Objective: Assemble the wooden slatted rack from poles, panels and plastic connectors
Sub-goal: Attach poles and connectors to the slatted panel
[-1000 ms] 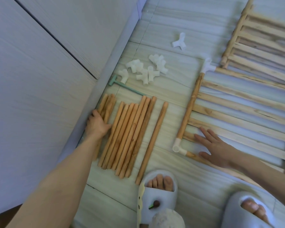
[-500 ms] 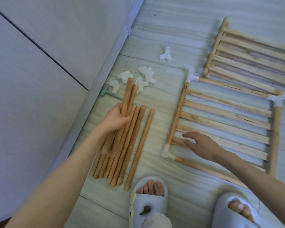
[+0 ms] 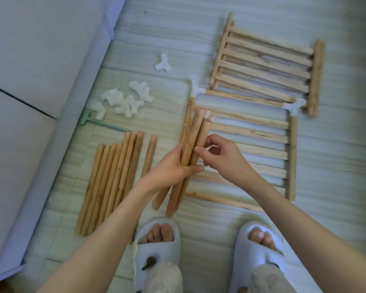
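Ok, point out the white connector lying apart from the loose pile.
The lone three-armed connector, farthest up the floor; the other loose ones sit clustered in a pile near the green tool.

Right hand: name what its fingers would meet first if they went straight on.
The right hand fingertips point left at the poles held by the left hand, apparently already touching them; depth unclear.

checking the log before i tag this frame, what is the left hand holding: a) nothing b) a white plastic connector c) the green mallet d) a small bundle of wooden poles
d, the left hand grips a small bundle of wooden poles above the floor, and the right hand pinches one of them with its fingers.
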`<state>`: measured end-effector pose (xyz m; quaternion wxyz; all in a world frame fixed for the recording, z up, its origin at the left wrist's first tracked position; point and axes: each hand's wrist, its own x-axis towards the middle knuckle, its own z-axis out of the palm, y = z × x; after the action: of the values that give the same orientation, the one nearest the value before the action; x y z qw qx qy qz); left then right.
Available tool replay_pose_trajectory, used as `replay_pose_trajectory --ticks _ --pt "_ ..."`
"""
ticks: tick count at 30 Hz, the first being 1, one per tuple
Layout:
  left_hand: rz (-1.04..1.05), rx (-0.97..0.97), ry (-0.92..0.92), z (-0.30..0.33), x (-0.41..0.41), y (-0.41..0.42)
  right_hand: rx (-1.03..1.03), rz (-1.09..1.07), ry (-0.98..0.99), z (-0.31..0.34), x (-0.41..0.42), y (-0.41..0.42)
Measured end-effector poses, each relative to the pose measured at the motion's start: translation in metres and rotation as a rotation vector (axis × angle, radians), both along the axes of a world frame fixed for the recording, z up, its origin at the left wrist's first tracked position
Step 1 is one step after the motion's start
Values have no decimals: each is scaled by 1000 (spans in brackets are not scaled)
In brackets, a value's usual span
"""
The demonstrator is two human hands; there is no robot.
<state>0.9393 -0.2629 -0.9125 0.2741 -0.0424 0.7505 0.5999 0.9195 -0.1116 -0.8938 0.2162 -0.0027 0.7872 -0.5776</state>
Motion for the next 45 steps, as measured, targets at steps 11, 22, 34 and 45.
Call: replay_pose_trajectory --ticks 11,22,34,45 --pt "520 152 105 20 15 -3 5 -522 152 40 29 95" --pt "648 187 183 44 56 3 543 -716 294 58 135 208" --pt "730 291 127 33 79 -18 516 -708 324 43 154 215" --pt "695 83 259 23 91 -24 538 -594 337 33 171 196"
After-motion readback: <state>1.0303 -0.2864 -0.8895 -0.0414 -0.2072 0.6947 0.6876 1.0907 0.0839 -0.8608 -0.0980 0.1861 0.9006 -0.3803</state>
